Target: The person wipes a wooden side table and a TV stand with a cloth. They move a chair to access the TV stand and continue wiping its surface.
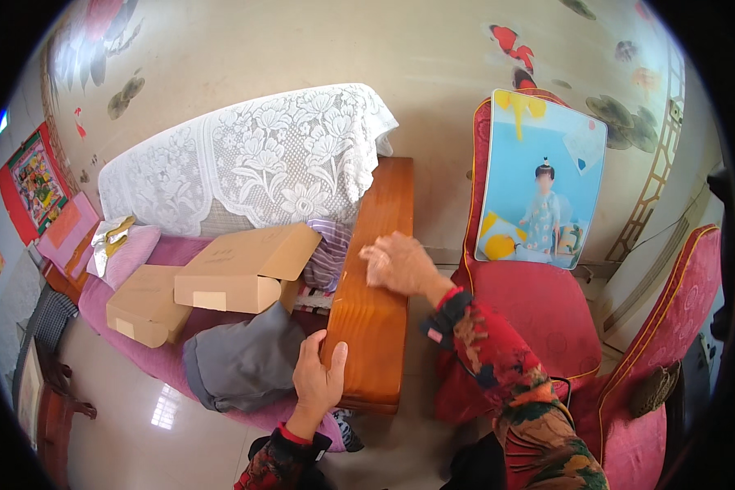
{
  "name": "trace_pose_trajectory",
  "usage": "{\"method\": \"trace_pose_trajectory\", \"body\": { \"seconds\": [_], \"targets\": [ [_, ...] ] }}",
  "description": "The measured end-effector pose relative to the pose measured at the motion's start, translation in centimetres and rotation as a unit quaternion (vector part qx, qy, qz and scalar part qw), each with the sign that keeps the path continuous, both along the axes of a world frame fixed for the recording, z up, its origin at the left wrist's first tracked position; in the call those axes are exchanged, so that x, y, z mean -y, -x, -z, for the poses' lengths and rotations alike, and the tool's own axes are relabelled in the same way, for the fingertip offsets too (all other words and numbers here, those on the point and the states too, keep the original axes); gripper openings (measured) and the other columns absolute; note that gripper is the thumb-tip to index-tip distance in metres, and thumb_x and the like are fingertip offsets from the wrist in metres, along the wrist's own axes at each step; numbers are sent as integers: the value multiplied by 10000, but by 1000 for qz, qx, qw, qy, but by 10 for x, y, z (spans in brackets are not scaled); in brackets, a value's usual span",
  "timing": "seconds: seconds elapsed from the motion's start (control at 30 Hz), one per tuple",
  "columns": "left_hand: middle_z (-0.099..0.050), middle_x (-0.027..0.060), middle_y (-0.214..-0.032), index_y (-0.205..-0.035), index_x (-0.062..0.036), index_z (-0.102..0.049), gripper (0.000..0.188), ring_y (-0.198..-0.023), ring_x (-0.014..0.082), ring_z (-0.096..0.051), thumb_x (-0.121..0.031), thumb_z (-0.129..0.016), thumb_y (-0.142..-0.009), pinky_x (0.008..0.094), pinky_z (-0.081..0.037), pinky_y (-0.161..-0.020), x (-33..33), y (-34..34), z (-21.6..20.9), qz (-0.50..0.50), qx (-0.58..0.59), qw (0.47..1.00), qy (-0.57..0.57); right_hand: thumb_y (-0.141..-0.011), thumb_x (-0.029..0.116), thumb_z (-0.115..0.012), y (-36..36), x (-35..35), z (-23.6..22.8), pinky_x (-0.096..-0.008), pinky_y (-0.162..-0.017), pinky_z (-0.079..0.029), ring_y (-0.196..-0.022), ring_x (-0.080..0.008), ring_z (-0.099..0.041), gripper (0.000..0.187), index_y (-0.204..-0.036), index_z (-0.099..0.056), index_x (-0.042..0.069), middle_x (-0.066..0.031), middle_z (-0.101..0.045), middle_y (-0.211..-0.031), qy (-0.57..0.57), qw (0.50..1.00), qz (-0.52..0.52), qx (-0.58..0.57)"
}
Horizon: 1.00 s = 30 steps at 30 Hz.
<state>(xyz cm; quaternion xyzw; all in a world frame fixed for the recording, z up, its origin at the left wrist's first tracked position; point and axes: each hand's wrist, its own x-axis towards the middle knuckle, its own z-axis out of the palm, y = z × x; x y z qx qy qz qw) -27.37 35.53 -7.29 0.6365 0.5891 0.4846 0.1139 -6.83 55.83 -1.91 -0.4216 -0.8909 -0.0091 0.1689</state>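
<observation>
A broad, polished wooden sofa armrest [376, 343] stretches away in front of me. My right hand [404, 265] presses down on its top, fingers bent and bunched together. Something pale may be under those fingers, but I cannot make it out. Lower down, my left hand [317, 382] rests against the armrest's near left edge, its thumb apart from the fingers and nothing held. Beside the left hand lies a grey folded garment [241, 359] on the sofa seat. A striped purple cloth [328, 253] is tucked against the armrest's inner side.
Two cardboard boxes [237, 265] lie on the pink-covered sofa [102, 314], whose back wears a white lace cover [278, 155]. To the right, a red chair [535, 318] carries a picture board [539, 196] propped on its backrest. Another red chair [657, 327] stands nearer.
</observation>
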Motion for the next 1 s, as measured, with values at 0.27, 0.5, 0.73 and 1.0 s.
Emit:
{"method": "trace_pose_trajectory", "body": {
  "seconds": [0.27, 0.5, 0.73, 1.0],
  "targets": [
    [-583, 191, -1163, -1271, 37, -531, 418, -1073, 267, -578, -314, -435, -1065, 356, -447, -959, -8, 11, 22, 47, 168, 985, -7, -754, 407, -782, 24, 195, 11, -498, -1137, -334, -1351, -339, -468, 697, -1368, -579, 147, -121, -524, -1441, 36, 966, -209, -151],
    [-675, 246, -1101, -1246, 48, -537, 562, -1014, 339, -667, -380, -693, -915, 395, -505, -891, -12, 11, 6, 13, 47, 989, 142, -789, 202, -769, 1, 227, 52, -494, -1116, -374, -1304, -389, -487, 533, -1295, -628, 114, -173, -532, -1389, -77, 905, -58, -414],
    [-710, 201, -1019, -1166, 43, -600, 422, -945, 281, -686, -302, -667, -933, 371, -517, -849, -4, 0, -11, 17, 40, 992, 116, -1057, 176, -495, 39, 246, 110, -304, -1090, -359, -1263, -184, -478, 448, -1425, -394, -59, -90, -494, -1379, 195, 590, 68, -780],
    [-709, 193, -1014, -1182, 37, -600, 383, -938, 275, -682, -259, -646, -944, 370, -515, -856, -4, -2, -11, 10, 20, 993, 112, -997, 333, -559, 24, 137, 103, -481, -970, -415, -1088, -439, -538, 447, -1212, -510, -56, -291, -582, -1155, 111, 704, 136, -689]
  ]
}}
